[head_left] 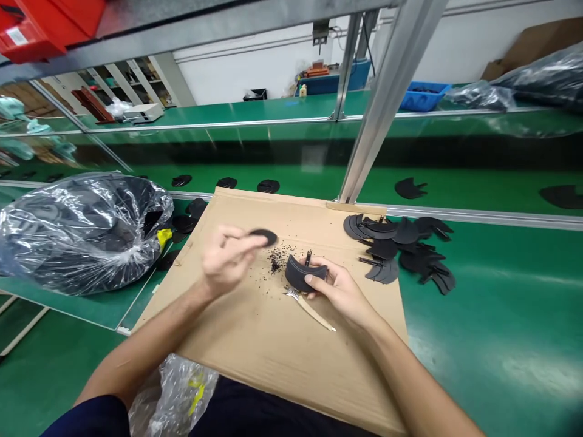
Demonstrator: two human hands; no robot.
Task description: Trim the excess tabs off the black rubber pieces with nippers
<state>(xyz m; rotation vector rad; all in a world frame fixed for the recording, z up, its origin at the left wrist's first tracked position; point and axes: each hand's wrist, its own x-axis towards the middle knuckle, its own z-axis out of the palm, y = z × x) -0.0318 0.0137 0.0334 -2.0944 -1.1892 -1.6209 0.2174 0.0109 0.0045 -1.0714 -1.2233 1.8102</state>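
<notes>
My left hand (228, 260) is raised a little over a sheet of brown cardboard (255, 346) and pinches a small flat black oval piece (264, 236) between thumb and fingers. My right hand (336, 290) grips a stack of curved black rubber pieces (303, 273) held on edge against the cardboard. A thin blade tool with a pale handle (314, 311) lies just under that hand. Black crumbs (276, 261) are scattered between the two hands.
A pile of black cut pieces (401, 249) lies at the cardboard's right edge on the green bench (501, 328). A clear plastic bag of black parts (82, 230) sits at left. More pieces ride the conveyor (410, 189) behind a metal post (387, 103). Another plastic bag (173, 394) lies near my lap.
</notes>
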